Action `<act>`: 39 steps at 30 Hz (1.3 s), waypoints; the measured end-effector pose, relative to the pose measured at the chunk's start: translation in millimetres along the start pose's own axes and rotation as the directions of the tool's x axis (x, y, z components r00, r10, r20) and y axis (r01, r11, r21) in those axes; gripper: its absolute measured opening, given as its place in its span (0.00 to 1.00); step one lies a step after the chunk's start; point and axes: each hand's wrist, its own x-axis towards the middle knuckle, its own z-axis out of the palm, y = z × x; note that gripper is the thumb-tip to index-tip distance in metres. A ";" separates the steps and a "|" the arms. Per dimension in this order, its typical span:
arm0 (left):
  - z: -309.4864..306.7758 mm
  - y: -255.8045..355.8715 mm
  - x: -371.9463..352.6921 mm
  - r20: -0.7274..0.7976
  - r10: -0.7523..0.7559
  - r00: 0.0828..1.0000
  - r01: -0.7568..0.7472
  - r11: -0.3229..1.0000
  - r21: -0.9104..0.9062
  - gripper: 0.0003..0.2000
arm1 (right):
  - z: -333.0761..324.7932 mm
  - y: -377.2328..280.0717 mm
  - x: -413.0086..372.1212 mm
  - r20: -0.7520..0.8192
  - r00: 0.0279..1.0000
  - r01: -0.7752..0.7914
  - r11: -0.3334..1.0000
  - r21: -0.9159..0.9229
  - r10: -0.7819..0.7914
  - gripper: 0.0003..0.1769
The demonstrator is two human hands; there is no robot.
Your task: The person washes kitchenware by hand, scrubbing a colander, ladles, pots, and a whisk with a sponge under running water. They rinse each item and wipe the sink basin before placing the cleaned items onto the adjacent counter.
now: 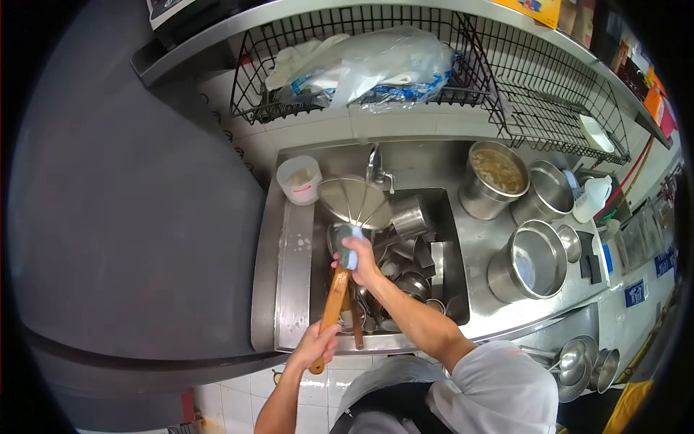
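Observation:
My left hand [314,346] is closed around the lower end of the wooden handle of a large round skimmer [337,300]. The skimmer's wide mesh head [334,195] is held over the far left part of the sink, near the faucet. Higher up the handle, my right hand [360,254] is wrapped around a blue and grey-green sponge [348,246], which presses against the handle just below the head. Beneath lies a sink basin [455,289] filled with metal pots, pans and utensils [410,215].
A white plastic tub [298,179] stands left of the faucet [374,165]. On the right counter are a pot of brownish liquid [499,171], more metal pots [526,260] and a white jug [593,198]. A wire rack [473,61] hangs above. A dark grey surface [137,210] borders the left.

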 end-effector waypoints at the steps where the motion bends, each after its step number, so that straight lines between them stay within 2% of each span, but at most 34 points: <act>1: -3.2 2.7 -1.0 -0.056 0.000 0.998 0.008 0.992 0.127 0.12 | -5.2 -1.6 0.5 -0.011 1.000 -0.029 0.999 0.042 0.029 0.22; 3: -15.8 -2.3 -8.6 -0.172 0.017 0.985 0.049 0.927 0.372 0.15 | -12.5 -2.8 0.9 -0.030 0.995 -0.089 0.987 0.133 0.094 0.24; 4: -22.2 -10.9 -9.7 -0.088 0.481 0.872 -0.235 0.570 0.787 0.19 | -17.4 -2.7 3.0 -0.075 0.991 -0.097 0.971 0.218 0.115 0.24; 7: -9.3 1.6 -17.5 -0.262 0.353 0.898 0.105 0.407 0.907 0.22 | -25.2 22.9 6.2 -0.211 0.975 0.021 0.910 0.415 0.073 0.21; 8: -7.5 -1.7 -11.9 -0.210 0.377 0.902 0.027 0.435 0.900 0.22 | -25.7 31.4 7.8 -0.329 0.944 0.111 0.911 0.397 0.029 0.20; 10: -12.1 -7.3 16.1 -0.117 0.448 0.886 -0.126 0.477 0.870 0.23 | -45.7 43.6 18.0 -0.283 0.959 0.150 0.872 0.467 -0.014 0.22; 11: -13.6 1.3 36.4 -0.108 0.243 0.964 -0.117 0.754 0.646 0.23 | -56.1 51.0 23.4 -0.257 0.966 0.161 0.848 0.505 -0.031 0.23; 12: -13.8 16.1 60.4 -0.024 0.039 0.999 -0.028 0.937 0.348 0.24 | -60.6 53.8 21.9 -0.216 0.975 0.163 0.835 0.525 -0.055 0.26; 13: -14.5 19.7 78.7 0.126 -0.127 0.984 0.125 0.992 0.023 0.24 | -64.2 58.8 20.7 -0.201 0.980 0.114 0.853 0.510 -0.011 0.26; 15: -12.0 14.7 110.9 0.058 -0.132 0.989 0.133 0.991 -0.002 0.23 | -69.9 51.3 15.9 -0.189 0.981 0.045 0.879 0.475 0.052 0.26; 16: -7.9 12.2 121.4 0.031 -0.138 0.990 0.139 0.990 -0.016 0.23 | -78.1 36.3 13.0 -0.164 0.976 -0.069 0.914 0.399 0.145 0.23; 17: -8.3 7.6 122.7 -0.029 -0.137 0.990 0.138 0.987 0.081 0.22 | -106.5 43.3 24.1 -0.193 0.975 -0.058 0.966 0.251 0.109 0.22; 18: -5.2 14.8 113.8 -0.089 -0.118 0.989 0.132 0.975 0.181 0.22 | -121.4 29.6 27.8 -0.312 0.944 0.071 0.990 -0.125 -0.107 0.24; 19: -2.7 21.6 101.8 -0.150 -0.095 0.984 0.134 0.952 0.275 0.21 | -136.0 13.9 30.6 -0.341 0.878 0.138 0.860 -0.492 -0.335 0.26; 20: -0.5 28.5 91.8 -0.188 -0.108 0.976 0.163 0.936 0.311 0.23 | -147.1 -15.9 35.6 -0.189 0.823 0.232 0.622 -0.748 -0.535 0.30; 21: -1.0 32.9 85.6 -0.182 -0.102 0.978 0.152 0.946 0.287 0.22 | -151.8 -54.3 45.4 0.026 0.751 0.295 0.300 -0.907 -0.659 0.35; 22: -2.2 34.7 79.0 -0.180 -0.095 0.979 0.140 0.956 0.257 0.20 | -149.9 -90.0 60.8 0.156 0.749 0.241 0.046 -0.969 -0.644 0.37; 23: -3.7 32.2 71.0 -0.177 -0.096 0.980 0.135 0.965 0.225 0.19 | -151.2 -114.5 73.2 0.275 0.757 0.181 -0.214 -0.960 -0.593 0.38; 24: -5.8 33.8 69.0 -0.159 -0.110 0.981 0.140 0.972 0.189 0.20 | -161.8 -126.7 88.4 0.349 0.842 0.219 -0.331 -0.918 -0.411 0.40; 26: -11.0 33.7 67.4 -0.170 -0.115 0.979 0.143 0.976 0.162 0.20 | -177.1 -134.5 111.9 0.410 0.912 0.348 -0.518 -0.782 -0.006 0.43; 27: -14.2 34.2 67.8 -0.174 -0.111 0.978 0.139 0.979 0.152 0.20 | -168.4 -140.2 107.2 0.283 0.935 0.355 -0.601 -0.716 0.215 0.42; 29: -18.9 33.9 66.0 -0.173 -0.101 0.980 0.128 0.980 0.154 0.21 | -145.4 -143.2 78.9 0.203 0.936 0.353 -0.730 -0.586 0.289 0.40; 31: -18.0 32.7 63.5 -0.182 -0.090 0.979 0.118 0.981 0.154 0.22 | -112.6 -142.5 50.5 0.007 0.931 0.274 -0.684 -0.677 0.366 0.36; 33: -15.3 31.8 59.9 -0.168 -0.060 0.984 0.084 0.987 0.138 0.20 | -85.7 -138.4 30.2 -0.240 0.854 0.128 -0.634 -0.762 0.462 0.35; 34: -13.9 30.9 57.1 -0.163 -0.049 0.985 0.071 0.989 0.129 0.20 | -78.9 -139.9 23.6 -0.207 0.867 0.093 -0.555 -0.827 0.453 0.31; 36: -10.9 30.8 51.8 -0.110 -0.018 0.994 0.027 0.996 0.085 0.20 | -86.6 -118.8 37.8 0.137 0.954 0.224 -0.328 -0.918 0.268 0.28; 37: -6.5 31.1 50.8 -0.083 0.000 0.997 0.004 0.998 0.058 0.21 | -93.4 -105.7 47.8 0.287 0.948 0.312 -0.223 -0.924 0.137 0.27; 39: 4.3 34.4 51.0 -0.018 -0.032 0.999 0.030 0.996 -0.083 0.23 | -85.5 -63.3 75.5 0.420 0.890 0.422 -0.030 -0.906 -0.180 0.28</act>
